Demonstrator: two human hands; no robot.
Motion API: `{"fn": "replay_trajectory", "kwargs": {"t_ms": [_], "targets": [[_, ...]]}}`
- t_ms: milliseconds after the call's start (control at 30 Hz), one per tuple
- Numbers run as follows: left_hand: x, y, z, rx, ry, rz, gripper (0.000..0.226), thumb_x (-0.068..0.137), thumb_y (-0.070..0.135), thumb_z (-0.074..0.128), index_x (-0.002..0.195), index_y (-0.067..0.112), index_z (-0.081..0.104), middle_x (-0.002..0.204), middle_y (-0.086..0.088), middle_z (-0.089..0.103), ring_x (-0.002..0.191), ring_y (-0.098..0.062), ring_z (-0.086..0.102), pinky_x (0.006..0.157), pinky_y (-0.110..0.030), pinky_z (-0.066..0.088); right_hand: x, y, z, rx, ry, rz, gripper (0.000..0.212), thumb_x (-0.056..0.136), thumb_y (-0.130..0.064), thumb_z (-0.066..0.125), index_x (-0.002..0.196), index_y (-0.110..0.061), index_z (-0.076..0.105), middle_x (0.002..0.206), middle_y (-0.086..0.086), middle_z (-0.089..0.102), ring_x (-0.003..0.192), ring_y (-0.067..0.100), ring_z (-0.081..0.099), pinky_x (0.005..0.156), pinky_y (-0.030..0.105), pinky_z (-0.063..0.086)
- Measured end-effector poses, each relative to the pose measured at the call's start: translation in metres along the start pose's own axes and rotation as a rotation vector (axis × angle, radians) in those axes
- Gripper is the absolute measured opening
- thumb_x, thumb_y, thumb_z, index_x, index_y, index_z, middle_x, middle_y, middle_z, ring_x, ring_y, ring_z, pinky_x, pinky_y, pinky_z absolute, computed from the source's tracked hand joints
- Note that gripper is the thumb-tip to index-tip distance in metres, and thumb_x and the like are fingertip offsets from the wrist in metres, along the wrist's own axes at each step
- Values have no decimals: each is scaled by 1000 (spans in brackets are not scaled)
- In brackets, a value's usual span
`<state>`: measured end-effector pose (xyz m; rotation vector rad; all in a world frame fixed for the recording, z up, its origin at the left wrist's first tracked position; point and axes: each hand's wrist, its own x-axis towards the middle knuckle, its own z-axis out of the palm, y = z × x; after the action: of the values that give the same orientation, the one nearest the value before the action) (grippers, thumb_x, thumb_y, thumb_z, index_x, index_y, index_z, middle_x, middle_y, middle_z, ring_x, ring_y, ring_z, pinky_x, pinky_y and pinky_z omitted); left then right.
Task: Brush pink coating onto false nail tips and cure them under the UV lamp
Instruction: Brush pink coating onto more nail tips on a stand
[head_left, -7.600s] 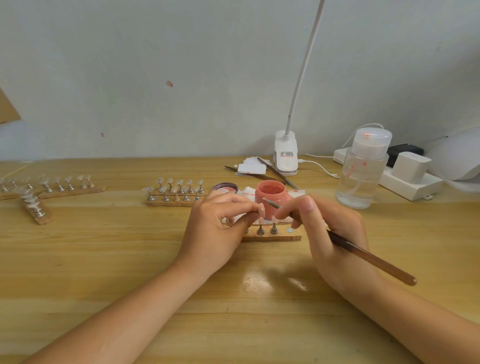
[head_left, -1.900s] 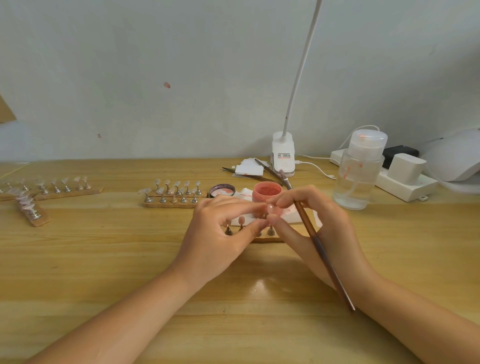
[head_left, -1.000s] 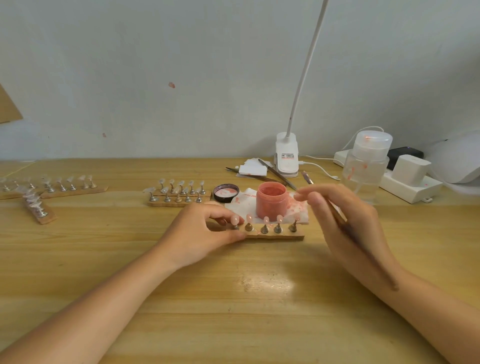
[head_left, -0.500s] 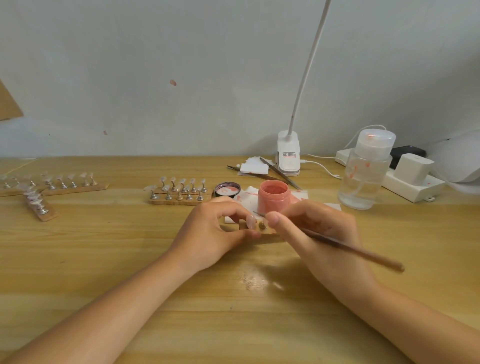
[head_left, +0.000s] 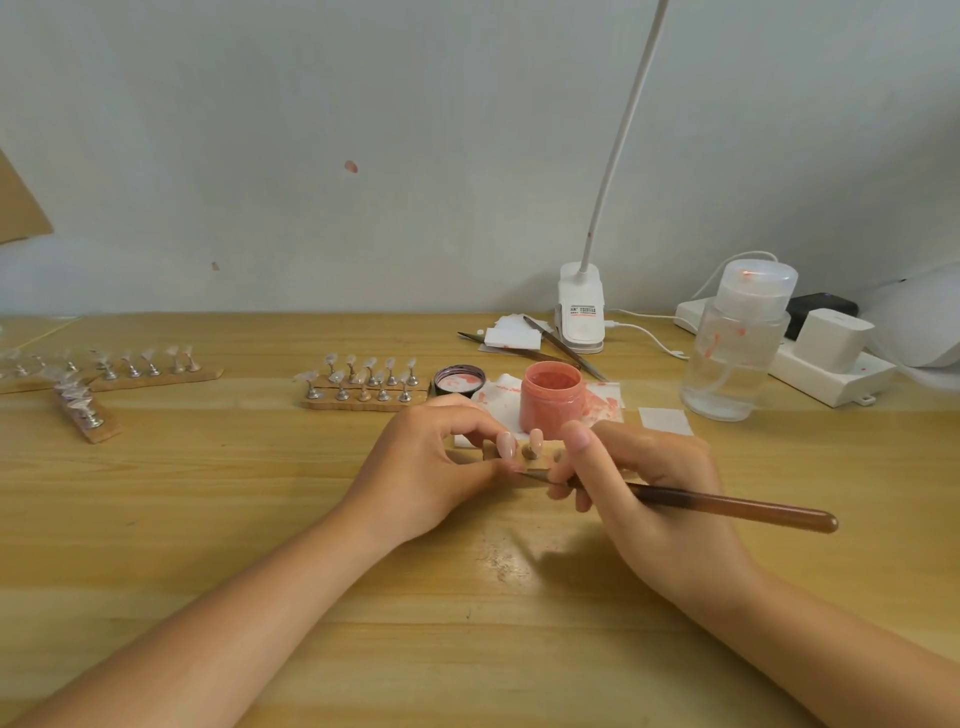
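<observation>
i see the left hand (head_left: 431, 467) pinching a pink nail tip (head_left: 505, 445); the right hand (head_left: 649, 483) grips the brush (head_left: 727, 506).

The pale wooden counter (head_left: 208, 519) carries wooden strips of clear nail tips on metal stands (head_left: 363, 387), an open pink jar (head_left: 551, 400) on stained white paper (head_left: 602, 402), a dark round lid (head_left: 459, 379), a clear pump bottle (head_left: 737, 343), a white clip lamp (head_left: 582, 312) and a white power strip (head_left: 831, 374).

We see bare table (head_left: 493, 623) near us; beyond our hands, the pink jar (head_left: 551, 399), clear bottle (head_left: 735, 358) and nail stands (head_left: 363, 387) crowd passage.
</observation>
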<state>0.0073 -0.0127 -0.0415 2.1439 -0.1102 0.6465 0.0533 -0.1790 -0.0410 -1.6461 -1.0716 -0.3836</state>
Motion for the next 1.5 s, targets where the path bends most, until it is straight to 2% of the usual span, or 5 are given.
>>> {"fn": "replay_trajectory", "kwargs": {"t_ms": [933,1067,1200,1333,1500], "targets": [[0,-2,0,9,-8,-3,30,64,8,78,59,34,63,75,21,61,70,4,53,65,-11,42,3,-1,0,-108,11,-77,27,89,-32,49,70,-24,65,62,-17,57,61,-5,51,56,8,38],[0,-2,1,10,2,3,32,63,7,78,58,35,62,74,23,61,69,5,53,64,-9,40,0,1,-1,-48,-44,-64,35,92,-36,45,65,-23,63,59,-7,59,58,5,55,53,22,43],[0,-3,0,7,-14,-2,23,64,8,78,62,28,67,76,22,62,70,6,53,64,-9,41,3,-1,0,-125,-13,-88,28,89,-33,49,70,-23,68,63,-7,62,64,2,54,58,12,40],[0,-2,0,-3,9,-32,28,63,10,77,57,34,64,75,19,63,69,5,54,63,-10,43,0,-3,-2,-79,-100,-67,33,91,-36,46,68,-26,67,61,-6,62,61,9,57,57,27,43],[-2,1,-1,3,8,-74,28,64,10,80,58,32,64,74,9,64,69,3,54,66,-15,46,5,-2,-15,-142,96,-118,17,82,-32,58,77,-19,68,72,-10,64,68,6,57,64,18,43]]}}
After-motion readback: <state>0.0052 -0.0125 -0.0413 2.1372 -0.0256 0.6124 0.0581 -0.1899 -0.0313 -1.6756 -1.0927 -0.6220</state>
